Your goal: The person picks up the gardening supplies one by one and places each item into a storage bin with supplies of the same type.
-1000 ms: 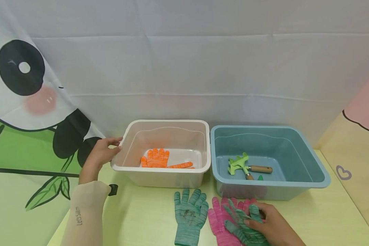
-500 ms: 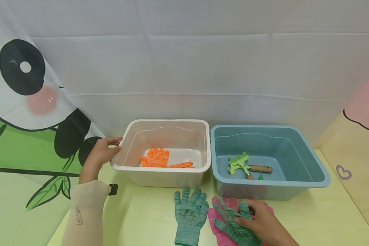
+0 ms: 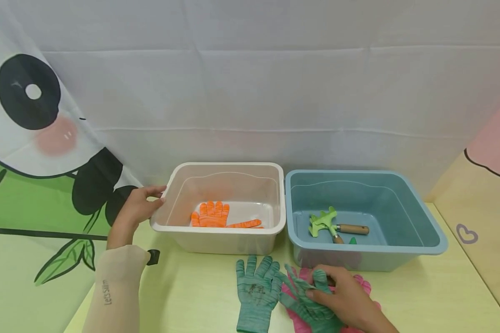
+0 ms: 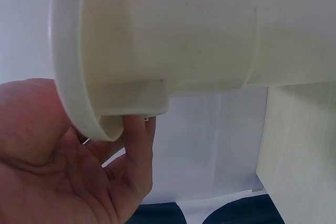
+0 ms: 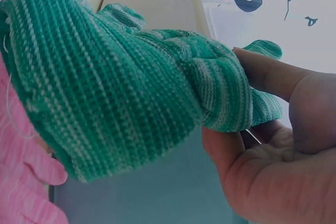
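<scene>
At the left side of the white plastic bin [image 3: 221, 240], my left hand [image 3: 136, 206] holds the rim; in the left wrist view its fingers [image 4: 137, 156] curl under the rim's edge. My right hand [image 3: 346, 296] pinches a green striped knit glove [image 3: 308, 303] between thumb and fingers. Its cuff hangs toward the camera in the right wrist view. Pink gloves [image 3: 365, 283] lie beneath it on the table, partly hidden by the hand and the green glove. Left of them, a second green glove [image 3: 255, 296] lies flat, fingers toward the bins.
Inside the white bin are orange gloves [image 3: 210, 215]. Beside it stands a blue bin [image 3: 358, 256] holding green-headed garden tools [image 3: 325, 221] with wooden handles. A printed cloth [image 3: 250, 92] hangs behind both bins, over the pale yellow table [image 3: 183, 286].
My right hand has moved left with the green glove, across the pink gloves toward the flat green one. More of the pink gloves shows on the right. The left hand stays put.
</scene>
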`<state>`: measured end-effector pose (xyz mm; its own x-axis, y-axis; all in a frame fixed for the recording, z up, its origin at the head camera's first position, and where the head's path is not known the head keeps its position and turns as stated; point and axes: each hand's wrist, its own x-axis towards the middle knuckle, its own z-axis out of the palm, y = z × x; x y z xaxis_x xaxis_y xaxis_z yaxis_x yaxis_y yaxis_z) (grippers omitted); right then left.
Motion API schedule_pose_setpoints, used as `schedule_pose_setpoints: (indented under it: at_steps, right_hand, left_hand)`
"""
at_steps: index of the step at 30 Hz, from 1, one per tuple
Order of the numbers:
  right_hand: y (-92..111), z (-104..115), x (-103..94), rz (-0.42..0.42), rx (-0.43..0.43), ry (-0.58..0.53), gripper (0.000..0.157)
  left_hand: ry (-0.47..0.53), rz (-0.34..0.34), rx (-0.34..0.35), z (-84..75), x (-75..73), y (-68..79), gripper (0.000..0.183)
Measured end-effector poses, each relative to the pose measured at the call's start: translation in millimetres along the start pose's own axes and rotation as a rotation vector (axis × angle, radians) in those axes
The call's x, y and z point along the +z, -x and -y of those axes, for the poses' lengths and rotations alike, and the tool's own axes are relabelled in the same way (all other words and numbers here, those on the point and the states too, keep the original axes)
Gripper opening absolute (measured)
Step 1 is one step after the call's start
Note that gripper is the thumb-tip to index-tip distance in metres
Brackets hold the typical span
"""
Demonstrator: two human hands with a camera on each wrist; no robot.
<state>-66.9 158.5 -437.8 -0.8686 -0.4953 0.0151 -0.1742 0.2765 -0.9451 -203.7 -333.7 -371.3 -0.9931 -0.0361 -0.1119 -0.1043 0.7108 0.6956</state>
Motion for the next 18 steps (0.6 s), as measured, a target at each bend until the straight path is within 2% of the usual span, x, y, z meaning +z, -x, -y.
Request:
schedule_pose_setpoints:
  at_steps: [3, 10, 18]
  right_hand:
    - [-3, 3, 1.3, -0.017, -0.023, 0.019, 0.020]
    - [-8, 12, 3.0, -0.047, 0.000, 0.098, 0.011]
    - [-12, 18, 4.2, -0.057, 0.001, 0.074, 0.008]
  left_hand:
    - [0.002, 0.001, 0.001, 0.2, 0.2, -0.4, 0.053]
    - [0.007, 0.009, -0.009, 0.4, 0.1, -0.8, 0.054]
    - [-0.001, 0.008, -0.023, 1.4, 0.5, -1.8, 0.053]
